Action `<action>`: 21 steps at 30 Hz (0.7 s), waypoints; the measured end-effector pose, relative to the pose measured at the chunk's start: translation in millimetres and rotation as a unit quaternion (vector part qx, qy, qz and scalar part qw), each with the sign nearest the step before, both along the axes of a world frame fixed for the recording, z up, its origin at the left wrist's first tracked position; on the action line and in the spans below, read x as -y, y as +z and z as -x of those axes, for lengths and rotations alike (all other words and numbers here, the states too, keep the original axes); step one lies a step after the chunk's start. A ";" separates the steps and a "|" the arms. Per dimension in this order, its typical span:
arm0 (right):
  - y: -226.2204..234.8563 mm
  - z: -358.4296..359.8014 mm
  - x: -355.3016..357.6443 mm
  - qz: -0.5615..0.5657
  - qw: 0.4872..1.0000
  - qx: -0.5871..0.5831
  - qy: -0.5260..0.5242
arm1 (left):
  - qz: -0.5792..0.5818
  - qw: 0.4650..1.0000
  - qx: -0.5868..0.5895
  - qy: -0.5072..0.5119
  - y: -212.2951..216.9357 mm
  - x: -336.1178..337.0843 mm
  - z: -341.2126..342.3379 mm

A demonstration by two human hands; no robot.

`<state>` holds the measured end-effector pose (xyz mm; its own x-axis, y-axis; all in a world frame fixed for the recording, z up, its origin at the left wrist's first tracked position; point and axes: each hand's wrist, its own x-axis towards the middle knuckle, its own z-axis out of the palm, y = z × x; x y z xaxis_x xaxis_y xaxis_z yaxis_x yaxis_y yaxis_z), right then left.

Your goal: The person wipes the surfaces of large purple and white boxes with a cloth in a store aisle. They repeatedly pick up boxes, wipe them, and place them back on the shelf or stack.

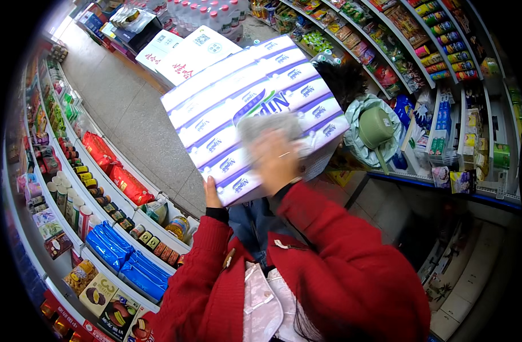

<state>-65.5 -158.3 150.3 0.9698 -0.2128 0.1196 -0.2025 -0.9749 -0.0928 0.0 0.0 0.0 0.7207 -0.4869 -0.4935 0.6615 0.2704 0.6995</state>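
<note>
A large white and purple multipack of tissues [209, 122] is held up in front of me, its printed face turned up. My left hand [212, 192] grips it at the near left corner, with some fingers showing along the edge and the rest hidden underneath. Over the near part of the pack, my right hand [277, 162] is smeared by motion. Bunched under its fingers is a grey cloth [269, 126], which lies against the wrapping. Both arms wear red knitted sleeves.
Curved shelves [124, 196] of jars, red bags and blue packs run along my left. Snack racks [397, 45] stand at the far right. A green lidded bin [376, 125] sits right of the pack. White cartons [198, 54] and bottled drinks [206, 14] lie beyond it.
</note>
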 end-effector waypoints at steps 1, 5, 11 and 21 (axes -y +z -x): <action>0.5 1.7 1.7 0.003 1.000 -0.002 -0.004 | 0.006 1.000 0.012 -0.016 12.5 0.7 -3.9; 2.9 -0.7 6.7 -0.103 0.989 0.076 0.075 | -0.035 0.993 0.111 -0.014 48.0 -10.4 -18.6; -9.1 -9.3 193.5 -0.023 0.947 0.043 -0.316 | 0.000 1.000 0.011 -0.001 51.7 9.5 7.1; -14.0 -44.3 -5.7 -0.150 0.975 0.045 0.156 | -0.104 0.989 0.101 0.014 11.5 -4.7 9.4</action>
